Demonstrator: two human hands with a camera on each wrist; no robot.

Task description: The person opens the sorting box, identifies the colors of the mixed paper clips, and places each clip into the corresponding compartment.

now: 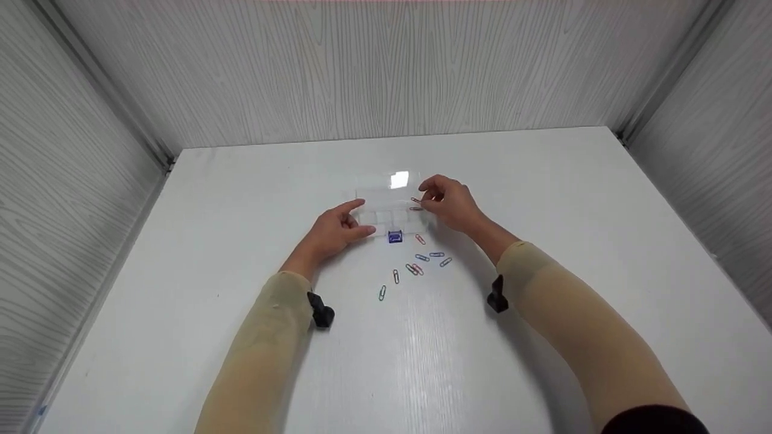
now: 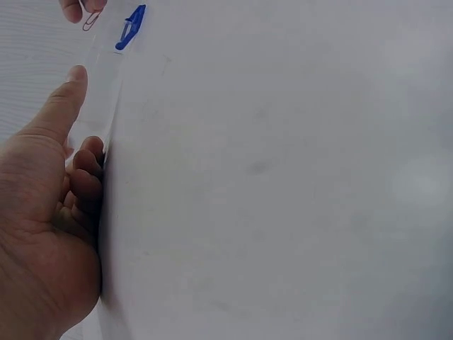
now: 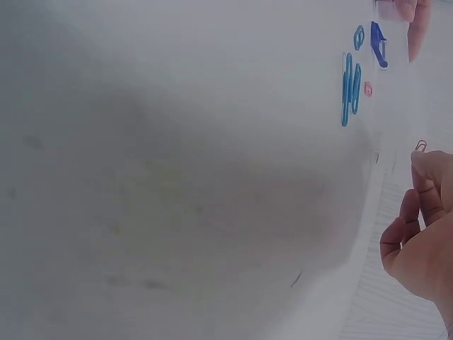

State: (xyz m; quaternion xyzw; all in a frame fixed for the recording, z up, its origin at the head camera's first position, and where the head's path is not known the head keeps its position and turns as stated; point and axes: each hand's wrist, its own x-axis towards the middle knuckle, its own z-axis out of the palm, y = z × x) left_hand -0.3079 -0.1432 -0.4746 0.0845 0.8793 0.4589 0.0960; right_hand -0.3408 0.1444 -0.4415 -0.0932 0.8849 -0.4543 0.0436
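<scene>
A clear plastic compartment box point(image 1: 381, 218) lies on the table with its clear lid point(image 1: 380, 188) folded back and a blue latch point(image 1: 395, 237) at its front. My left hand point(image 1: 333, 232) holds the box's left end, index finger at the back and thumb along the front. Above the right compartments, my right hand point(image 1: 451, 208) pinches a red paper clip point(image 3: 421, 146) between thumb and finger. Another dark reddish clip point(image 1: 416, 209) shows just below it, at the box's right side; whether it lies inside is unclear.
Several loose paper clips lie in front of the box: a red clip point(image 1: 420, 239) near the latch, blue clips point(image 1: 436, 254), a brownish clip point(image 1: 396, 276) and a green clip point(image 1: 382, 293). A grained panel point(image 1: 362, 72) closes off the table's back.
</scene>
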